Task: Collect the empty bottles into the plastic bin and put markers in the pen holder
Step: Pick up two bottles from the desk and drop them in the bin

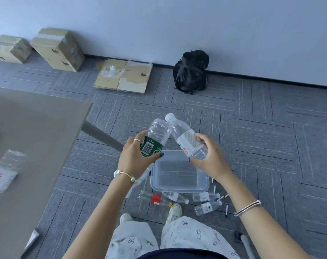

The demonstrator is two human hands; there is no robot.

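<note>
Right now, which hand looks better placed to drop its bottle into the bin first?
Probably the right hand: its white-label bottle hangs above the clear bin. The left hand holds the green-label bottle nearer the bin's left edge.

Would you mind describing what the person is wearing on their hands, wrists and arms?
Both forearms are bare, with no sleeves in view. The left hand has a gold ring on one finger and dark polish on the thumbnail; its wrist carries a thin gold bangle with white beads. The right hand shows no rings; a silver double-band bangle sits on that forearm.
</note>
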